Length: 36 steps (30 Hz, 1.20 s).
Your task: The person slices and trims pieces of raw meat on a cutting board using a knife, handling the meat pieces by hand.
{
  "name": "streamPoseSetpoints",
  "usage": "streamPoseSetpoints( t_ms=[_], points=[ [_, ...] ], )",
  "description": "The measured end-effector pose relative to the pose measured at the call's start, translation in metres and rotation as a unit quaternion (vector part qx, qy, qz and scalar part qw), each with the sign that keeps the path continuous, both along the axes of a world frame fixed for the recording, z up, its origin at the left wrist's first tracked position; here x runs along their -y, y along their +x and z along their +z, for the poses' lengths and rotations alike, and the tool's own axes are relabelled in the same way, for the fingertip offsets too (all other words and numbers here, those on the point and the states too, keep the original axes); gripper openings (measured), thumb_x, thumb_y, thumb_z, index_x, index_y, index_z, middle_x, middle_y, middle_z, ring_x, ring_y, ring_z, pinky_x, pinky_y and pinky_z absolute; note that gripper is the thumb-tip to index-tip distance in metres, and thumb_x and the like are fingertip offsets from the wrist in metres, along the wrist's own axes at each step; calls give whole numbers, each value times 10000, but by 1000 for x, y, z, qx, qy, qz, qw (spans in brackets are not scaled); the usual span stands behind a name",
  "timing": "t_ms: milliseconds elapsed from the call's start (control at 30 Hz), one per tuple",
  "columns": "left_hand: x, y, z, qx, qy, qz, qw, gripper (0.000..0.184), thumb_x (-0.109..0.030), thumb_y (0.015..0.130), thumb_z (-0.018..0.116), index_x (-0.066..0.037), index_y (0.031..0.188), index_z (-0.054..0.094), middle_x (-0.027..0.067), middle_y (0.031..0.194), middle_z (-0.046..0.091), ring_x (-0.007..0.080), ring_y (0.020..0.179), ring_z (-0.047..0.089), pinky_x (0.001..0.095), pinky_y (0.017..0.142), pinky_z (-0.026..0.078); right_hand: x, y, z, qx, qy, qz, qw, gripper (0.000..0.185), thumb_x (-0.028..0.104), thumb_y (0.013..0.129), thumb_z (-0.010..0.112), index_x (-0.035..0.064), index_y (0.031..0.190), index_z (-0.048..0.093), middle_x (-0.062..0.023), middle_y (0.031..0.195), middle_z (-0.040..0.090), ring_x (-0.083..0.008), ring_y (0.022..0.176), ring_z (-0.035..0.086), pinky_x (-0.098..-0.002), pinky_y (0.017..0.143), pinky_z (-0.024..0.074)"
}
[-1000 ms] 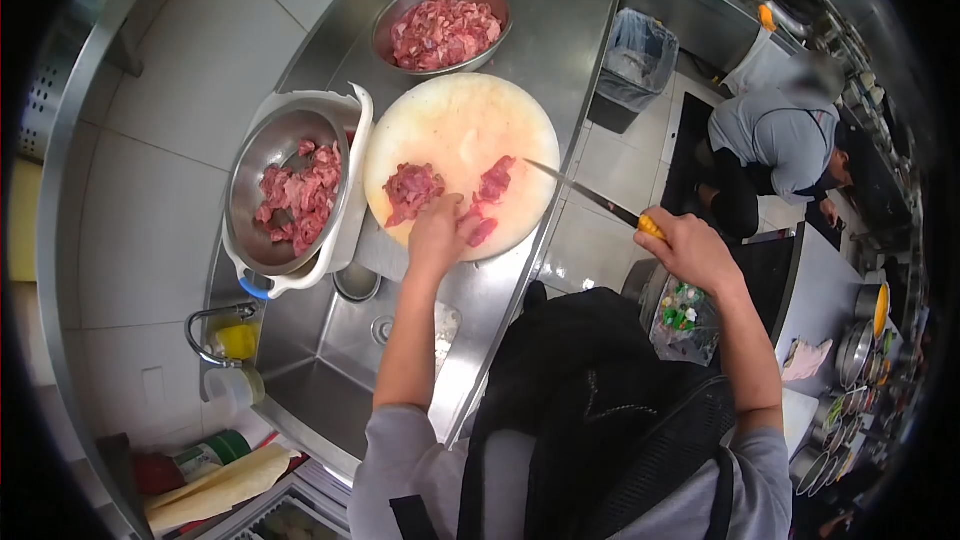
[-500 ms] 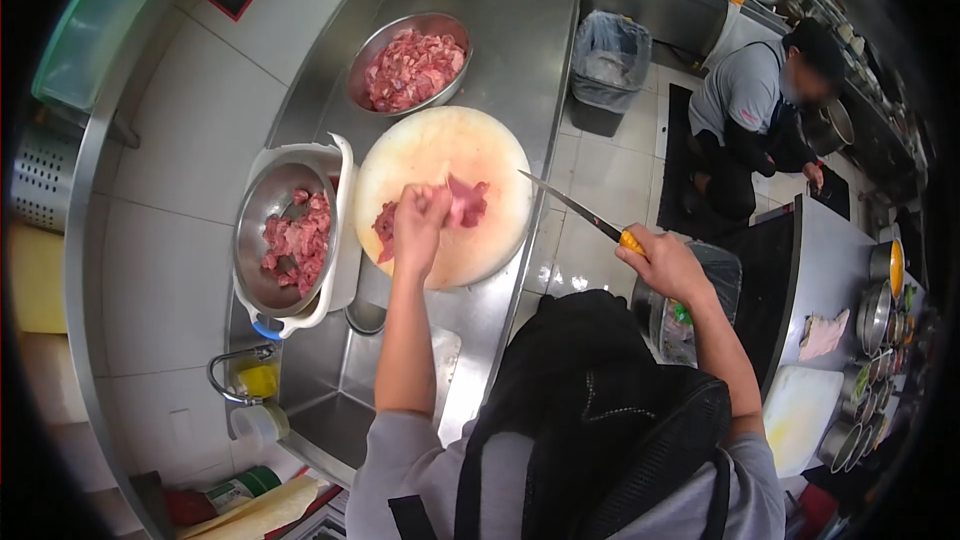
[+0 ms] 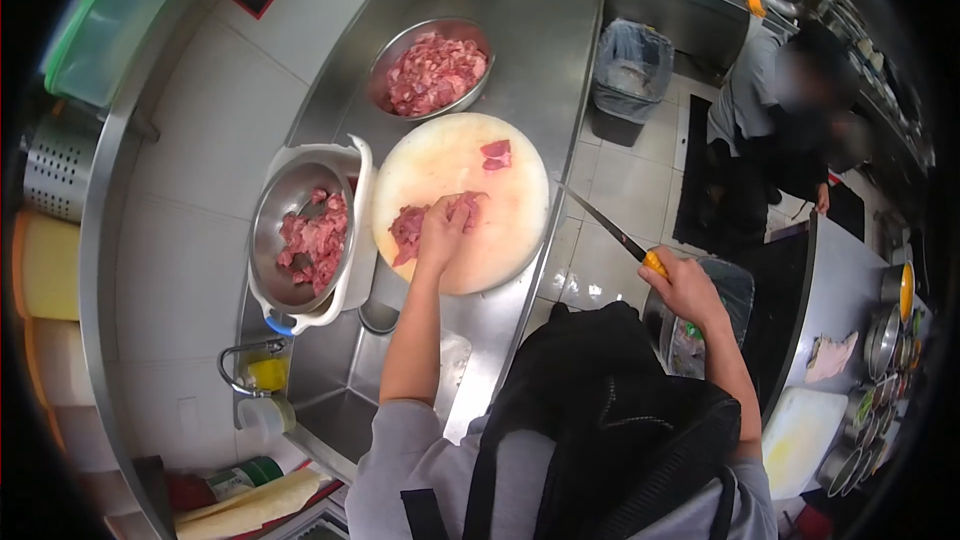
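My left hand (image 3: 441, 237) is over the round cutting board (image 3: 510, 240), its fingers closed on a piece of meat (image 3: 468, 208). More meat (image 3: 407, 229) lies on the board just left of that hand. A separate small piece (image 3: 496, 154) rests near the board's upper right. In my right hand (image 3: 686, 287) is the yellow handle of a knife (image 3: 606, 227). The blade points up and left, its tip just off the board's right edge. It touches no meat.
Cut meat fills a metal bowl (image 3: 432, 67) behind the board. Another bowl (image 3: 270, 233) with meat sits in a white container at left. A sink (image 3: 350, 402) lies nearer. A lined bin (image 3: 632, 70) and another person (image 3: 765, 110) are at right.
A small piece of meat now lies apart at the board's upper right. My left hand has lowered onto the meat at the board's middle. The other person has bent further forward.
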State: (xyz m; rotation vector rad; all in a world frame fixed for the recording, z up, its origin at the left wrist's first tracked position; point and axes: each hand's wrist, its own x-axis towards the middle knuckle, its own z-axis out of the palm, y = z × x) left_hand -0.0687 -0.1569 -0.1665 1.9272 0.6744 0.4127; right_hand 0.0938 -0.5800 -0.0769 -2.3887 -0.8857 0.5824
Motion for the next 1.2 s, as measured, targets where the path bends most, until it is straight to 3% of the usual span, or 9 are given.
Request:
streamPoseSetpoints(
  t_ms=[133, 333, 400, 500, 600, 767, 1000, 1100, 1200],
  points=[
    [-6, -6, 50, 66, -292, 9, 954, 337, -296, 1178, 546, -15, 1225, 726, 38, 1028, 784, 56, 696, 586, 236, 623, 503, -12, 3, -4, -7, 5, 19, 1000, 384, 429, 1055, 683, 72, 1194, 663, -275, 859, 737, -524, 880, 709, -598, 765, 547],
    [-38, -45, 87, 146, -343, -42, 927, 401, -340, 1170, 544, 3, 1315, 693, 67, 1057, 788, 52, 683, 587, 229, 622, 503, -28, 3, -6, -7, 14, 48, 999, 373, 433, 1059, 678, 84, 1189, 666, -257, 878, 740, -504, 891, 715, -583, 775, 547],
    [-71, -63, 56, 118, -319, -18, 940, 381, -317, 1153, 577, -7, 1339, 695, 93, 1058, 792, 99, 711, 624, 281, 666, 541, -33, 4, -7, -17, 23, 67, 997, 374, 438, 1061, 676, 91, 1198, 666, -252, 878, 739, -501, 887, 713, -575, 787, 548],
    [-71, -76, 40, -160, 365, 87, 913, 221, -167, 1033, 707, -2, 1176, 734, 169, 1032, 734, 373, 965, 702, 510, 901, 557, -34, 4, -12, -29, 27, 81, 996, 380, 442, 1061, 676, 92, 1207, 664, -246, 867, 737, -500, 889, 710, -571, 796, 550],
    [-43, -41, 68, -25, 463, 139, 875, 154, -95, 979, 721, -4, 1103, 738, 196, 1032, 698, 428, 1047, 681, 511, 954, 541, -33, 5, -17, -37, 15, 73, 997, 381, 444, 1062, 676, 92, 1210, 661, -249, 874, 737, -505, 897, 709, -576, 796, 548],
    [-15, 57, 39, 60, 347, -127, 927, 126, -51, 950, 734, -22, 1068, 765, 194, 1095, 738, 386, 1037, 703, 469, 957, 555, -37, -2, -9, -36, 15, 48, 998, 379, 441, 1064, 676, 94, 1214, 661, -261, 868, 735, -518, 898, 708, -588, 791, 547],
    [5, 123, -9, -17, 401, 29, 915, 117, -104, 973, 720, -55, 1048, 795, 190, 1038, 746, 377, 1024, 712, 486, 888, 582, -18, -12, -12, -22, 24, 0, 999, 378, 420, 1061, 690, 94, 1252, 668, -268, 839, 737, -522, 856, 712, -596, 770, 552],
    [-6, 109, 11, 20, 135, -28, 990, 217, -146, 1034, 680, -55, 1183, 809, 189, 1068, 776, 356, 970, 742, 458, 885, 598, -12, -13, -10, -23, 26, -8, 999, 379, 411, 1068, 684, 86, 1264, 669, -274, 828, 734, -526, 841, 711, -597, 762, 552],
    [7, 72, 20, 49, 154, -50, 986, 223, -137, 1035, 684, -66, 1201, 816, 170, 1134, 778, 363, 1033, 734, 454, 931, 588, -13, -13, -12, -23, 43, -15, 999, 380, 402, 1070, 683, 77, 1265, 667, -283, 827, 731, -525, 854, 717, -597, 762, 552]
  ],
)
